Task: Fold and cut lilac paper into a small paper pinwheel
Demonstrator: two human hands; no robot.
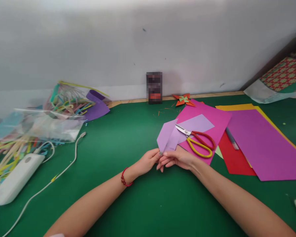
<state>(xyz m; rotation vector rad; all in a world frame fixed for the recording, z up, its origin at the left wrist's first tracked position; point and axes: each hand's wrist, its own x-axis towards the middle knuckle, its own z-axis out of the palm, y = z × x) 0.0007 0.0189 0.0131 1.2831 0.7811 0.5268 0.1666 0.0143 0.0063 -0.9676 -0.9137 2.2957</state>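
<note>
My left hand [149, 161] and my right hand [179, 158] meet near the middle of the green table. Both pinch the lower tip of a folded light purple paper [165, 135], which stands up and away from me. My right fingers curl close to the left fingertips, so the exact grip is partly hidden. Just beyond my right hand lies a pair of scissors [199, 141] with red and yellow handles. The blades rest on a light purple sheet [199, 123], itself lying on a magenta sheet [212, 113].
An orange and green paper star [184, 99] lies near the wall. To the right are purple sheets [259, 144], a red sheet [233, 164] and a pen [232, 139]. Paper strips [5, 161], a white power bank [17, 179] and its cable [66, 164] occupy the left.
</note>
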